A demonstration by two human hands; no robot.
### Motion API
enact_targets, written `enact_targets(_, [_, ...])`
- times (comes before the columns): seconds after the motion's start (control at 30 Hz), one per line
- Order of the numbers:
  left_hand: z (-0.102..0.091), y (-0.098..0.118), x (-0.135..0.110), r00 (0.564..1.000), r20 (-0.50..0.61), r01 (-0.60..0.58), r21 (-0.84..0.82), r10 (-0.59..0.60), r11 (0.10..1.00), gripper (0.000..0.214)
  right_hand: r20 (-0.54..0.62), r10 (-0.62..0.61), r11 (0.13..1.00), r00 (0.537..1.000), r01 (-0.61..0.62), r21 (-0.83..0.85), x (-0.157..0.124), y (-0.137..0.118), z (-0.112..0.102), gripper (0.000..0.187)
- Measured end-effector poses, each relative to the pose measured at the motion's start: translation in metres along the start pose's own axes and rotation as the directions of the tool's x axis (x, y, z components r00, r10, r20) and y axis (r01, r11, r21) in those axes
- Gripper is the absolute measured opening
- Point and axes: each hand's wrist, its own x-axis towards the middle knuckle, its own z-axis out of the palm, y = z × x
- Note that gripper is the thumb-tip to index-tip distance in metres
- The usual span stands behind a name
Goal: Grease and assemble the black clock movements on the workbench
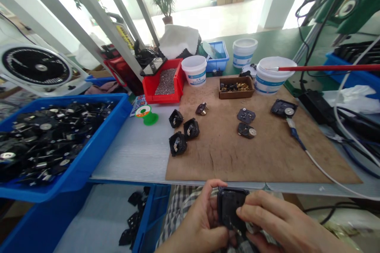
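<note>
Low in the head view, my left hand (204, 221) and my right hand (282, 221) both grip a black plastic housing (231, 207). Its lower end is partly hidden by my fingers, and something metallic shows beneath it. Ahead of my hands lies a brown fibreboard work mat (261, 162). On it sit several black housings (178, 143), several small black plates with metal discs (246, 130), and a cardboard tray of small metal parts (236, 87). A blue-handled soldering iron (295, 134) lies at the mat's right side.
A blue crate of black parts (65, 142) fills the left, with another crate (148, 213) below it. White tubs (274, 75) and a red tray of metal granules (166, 83) stand behind the mat. Cables, a desk fan (37, 67) and a metal frame surround the bench.
</note>
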Motion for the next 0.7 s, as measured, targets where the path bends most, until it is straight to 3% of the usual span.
enact_targets(0.17, [0.005, 0.003, -0.007, 0.998, -0.05, 0.05, 0.045, -0.047, 0.998, 0.063, 0.004, 0.037, 0.999, 0.999, -0.038, 0.025, 0.001, -0.004, 0.003, 0.039])
enact_targets(0.57, [0.001, -0.005, -0.011, 1.0, 0.016, 0.019, 0.068, -0.02, 0.997, 0.061, -0.107, 0.014, 0.998, 0.994, -0.02, -0.056, -0.008, -0.007, 0.013, 0.041])
enact_targets(0.7, [0.002, -0.006, -0.012, 1.0, -0.005, 0.029, 0.111, -0.028, 0.993, 0.062, 0.015, 0.03, 0.995, 0.999, -0.028, -0.098, -0.004, -0.008, 0.008, 0.038])
